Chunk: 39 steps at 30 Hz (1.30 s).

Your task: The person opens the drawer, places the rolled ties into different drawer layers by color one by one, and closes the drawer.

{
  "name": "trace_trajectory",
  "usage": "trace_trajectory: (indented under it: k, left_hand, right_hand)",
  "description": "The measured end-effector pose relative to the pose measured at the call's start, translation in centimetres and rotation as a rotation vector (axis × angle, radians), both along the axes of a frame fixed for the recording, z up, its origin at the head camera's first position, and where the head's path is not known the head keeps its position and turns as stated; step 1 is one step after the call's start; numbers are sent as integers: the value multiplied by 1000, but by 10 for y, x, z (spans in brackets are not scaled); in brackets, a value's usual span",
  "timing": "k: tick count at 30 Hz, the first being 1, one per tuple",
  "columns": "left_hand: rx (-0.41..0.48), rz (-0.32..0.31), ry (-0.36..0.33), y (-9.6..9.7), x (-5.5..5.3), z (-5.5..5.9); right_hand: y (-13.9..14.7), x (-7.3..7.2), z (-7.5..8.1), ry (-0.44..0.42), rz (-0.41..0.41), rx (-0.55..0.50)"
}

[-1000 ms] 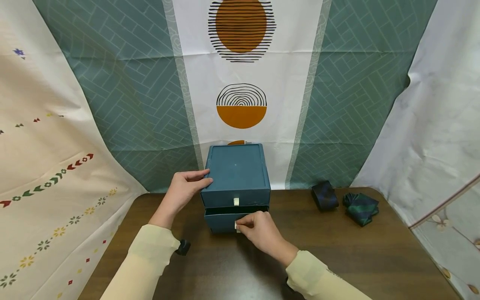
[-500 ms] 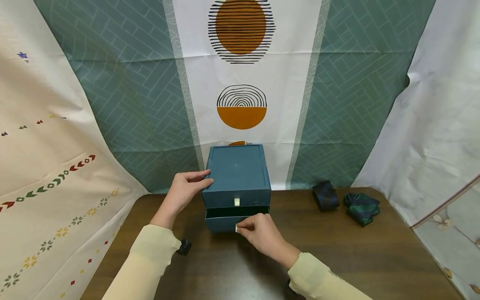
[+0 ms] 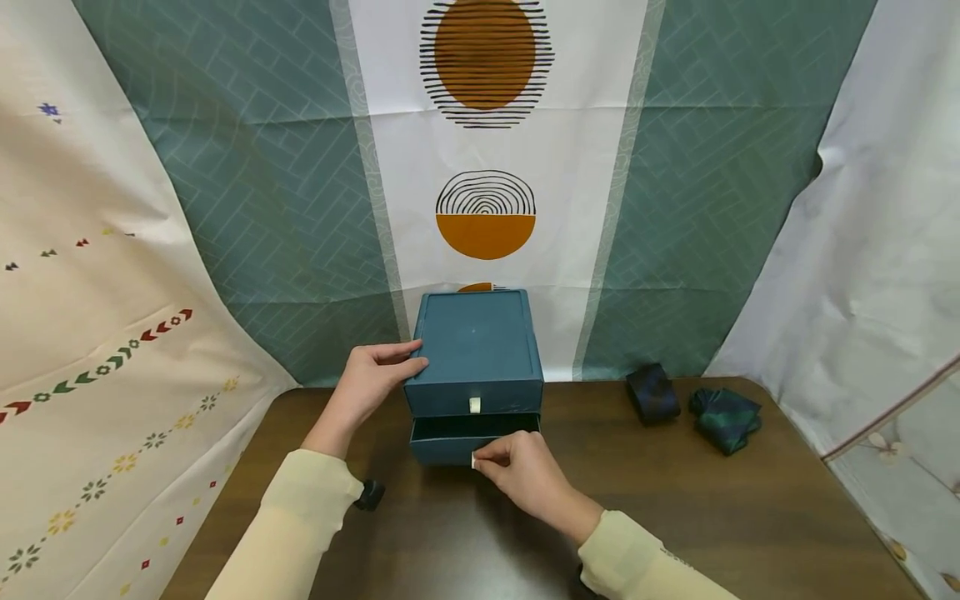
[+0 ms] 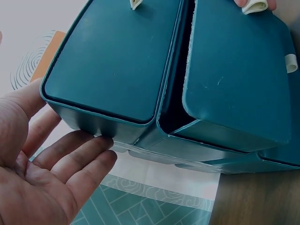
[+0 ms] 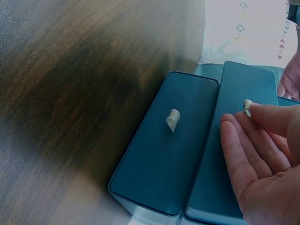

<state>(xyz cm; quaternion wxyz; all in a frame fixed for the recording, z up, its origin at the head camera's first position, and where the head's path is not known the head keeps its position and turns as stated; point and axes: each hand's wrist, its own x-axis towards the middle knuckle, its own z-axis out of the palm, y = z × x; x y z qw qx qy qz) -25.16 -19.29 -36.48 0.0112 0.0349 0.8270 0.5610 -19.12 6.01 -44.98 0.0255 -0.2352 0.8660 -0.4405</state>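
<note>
A dark teal drawer box (image 3: 474, 337) with stacked drawers stands on the table against the back cloth. Its middle drawer (image 4: 234, 70) is pulled partly out, showing a dark opening above its front. My right hand (image 3: 525, 475) pinches that drawer's cream pull tab (image 5: 247, 107) between thumb and fingers. With its fingers nearly straight, my left hand (image 3: 367, 379) rests against the box's upper left side; in the left wrist view its fingertips (image 4: 105, 143) lie along the side wall. Above, the top drawer (image 3: 474, 395) is closed, as is the bottom drawer (image 5: 164, 150).
Toward the table's back right lie a dark rolled necktie (image 3: 652, 393) and a folded green-and-navy plaid cloth (image 3: 726, 419). Patterned cloths hang behind and at both sides. The brown wooden table (image 3: 675, 500) spreads around the box.
The right hand has drawn the middle drawer slightly farther toward me, and the gap above its front has widened. The left hand stays in place on the box.
</note>
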Motion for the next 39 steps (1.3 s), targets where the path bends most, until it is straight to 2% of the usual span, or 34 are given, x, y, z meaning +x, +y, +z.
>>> trace_trajectory:
  k: [7, 26, 39]
  left_hand:
    - [-18, 13, -1, -2, 2, -3]
    - [-5, 27, 1, -1, 1, -5]
    - [10, 20, 7, -1, 0, -2]
  right_hand:
    - [-3, 3, -2, 19, -1, 14]
    - [-2, 12, 0, -20, 9, 31]
    - [-1, 19, -1, 13, 11, 26]
